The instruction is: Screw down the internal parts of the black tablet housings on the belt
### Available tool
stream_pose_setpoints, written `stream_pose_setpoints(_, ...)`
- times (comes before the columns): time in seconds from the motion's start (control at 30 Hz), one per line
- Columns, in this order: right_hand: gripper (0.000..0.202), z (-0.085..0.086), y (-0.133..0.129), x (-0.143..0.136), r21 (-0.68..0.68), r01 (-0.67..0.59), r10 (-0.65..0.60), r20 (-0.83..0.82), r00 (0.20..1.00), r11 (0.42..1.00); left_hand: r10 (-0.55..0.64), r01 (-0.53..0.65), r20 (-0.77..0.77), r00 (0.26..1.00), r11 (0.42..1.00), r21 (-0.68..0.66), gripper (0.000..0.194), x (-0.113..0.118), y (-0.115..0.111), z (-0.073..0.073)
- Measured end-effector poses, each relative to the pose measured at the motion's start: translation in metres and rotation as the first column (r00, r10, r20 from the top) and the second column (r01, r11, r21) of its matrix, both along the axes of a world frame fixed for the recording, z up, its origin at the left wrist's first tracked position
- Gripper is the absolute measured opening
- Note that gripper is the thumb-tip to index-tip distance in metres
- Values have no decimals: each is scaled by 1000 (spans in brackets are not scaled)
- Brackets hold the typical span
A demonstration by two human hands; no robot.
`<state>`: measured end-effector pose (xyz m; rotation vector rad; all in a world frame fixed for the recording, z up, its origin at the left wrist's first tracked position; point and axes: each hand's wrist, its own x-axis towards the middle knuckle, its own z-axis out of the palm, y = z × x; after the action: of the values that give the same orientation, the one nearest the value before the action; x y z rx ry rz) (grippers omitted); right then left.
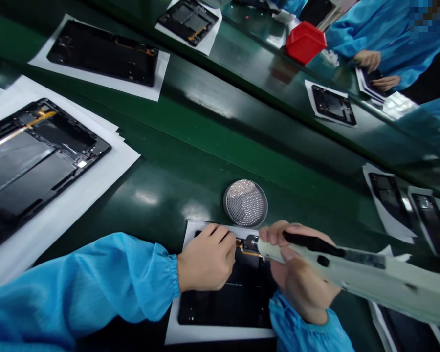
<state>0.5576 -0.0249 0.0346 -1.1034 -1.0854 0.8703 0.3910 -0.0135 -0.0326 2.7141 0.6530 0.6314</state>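
Observation:
My right hand (300, 274) is wrapped around a pale electric screwdriver (374, 276) with a black lever. The tool lies tilted, its tip toward the upper part of an opened black tablet (223, 305). Close to that tip, my left hand (209, 259) rests on the tablet with its fingers curled and pressed together; what they hold, if anything, is hidden. An orange flex cable (251, 253) shows between the hands. Beneath the tablet lies a white sheet (187, 334). Just beyond it stands a round metal dish (245, 203) with small screws along its far side.
A larger opened tablet (29, 161) lies on stacked paper at left. Further tablets on sheets, such as one at upper left (102, 54), sit along the green bench (176, 142). Across stands a red bin (305, 42), near a co-worker's hands (368, 59) holding a device.

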Motion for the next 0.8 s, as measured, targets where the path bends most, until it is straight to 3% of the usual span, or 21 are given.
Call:
stream_pose_setpoints(0.27, 27, -19, -11, 5, -82, -40, 45, 57, 997, 996, -12, 12, -10, 1000, 1000, 4, 21, 0, 1, 0)
stream_pose_setpoints(0.8, 24, -17, -11, 1, -83, -51, 59, 102, 993, 995, -6, 6, 2, 1000, 1000, 20, 22, 1, 0, 2)
